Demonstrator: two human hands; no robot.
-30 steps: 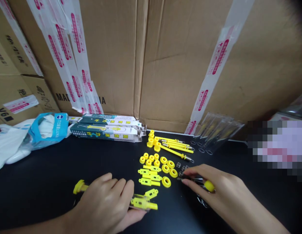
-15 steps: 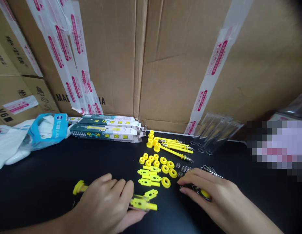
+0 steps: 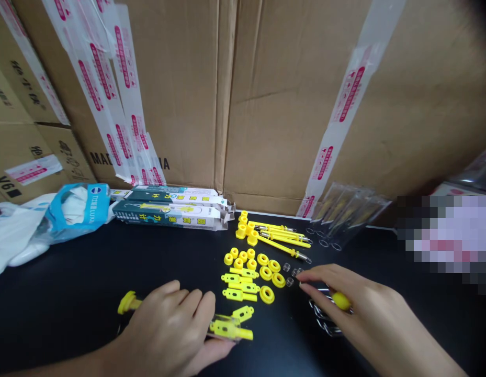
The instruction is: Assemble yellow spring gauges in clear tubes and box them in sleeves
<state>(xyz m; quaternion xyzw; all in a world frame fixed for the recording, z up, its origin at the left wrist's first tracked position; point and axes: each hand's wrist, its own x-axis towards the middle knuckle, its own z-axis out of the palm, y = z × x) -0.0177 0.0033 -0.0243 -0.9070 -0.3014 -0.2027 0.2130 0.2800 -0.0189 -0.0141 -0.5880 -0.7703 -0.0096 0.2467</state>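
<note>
Wrapped in my left hand (image 3: 168, 324) is a clear plastic tube (image 3: 223, 319) with a yellow slotted part (image 3: 225, 329) at its right end; a yellow cap (image 3: 128, 302) juts out on the left. My right hand (image 3: 345, 298) has thumb and forefinger pinched beside small clear ring-like pieces (image 3: 290, 282); whatever lies between the tips is too small to make out. A rounded yellow piece (image 3: 340, 301) shows within that hand. Beneath it lie bent metal hooks (image 3: 325, 317). Between the hands are yellow slotted parts (image 3: 243, 296), yellow rings (image 3: 267, 294) and small yellow caps (image 3: 238, 263).
Yellow rods with metal ends (image 3: 284, 246) lie farther back. Printed narrow boxes (image 3: 172, 213) and a blue-and-white plastic package (image 3: 81, 207) are at the left. Clear tubes (image 3: 348, 209) lean against a large cardboard box (image 3: 266, 131) behind the black table (image 3: 180, 256).
My right hand has moved slightly up and right, its fingertips now by the small clear pieces, and more of the metal hooks shows beneath it. My left hand has stayed put.
</note>
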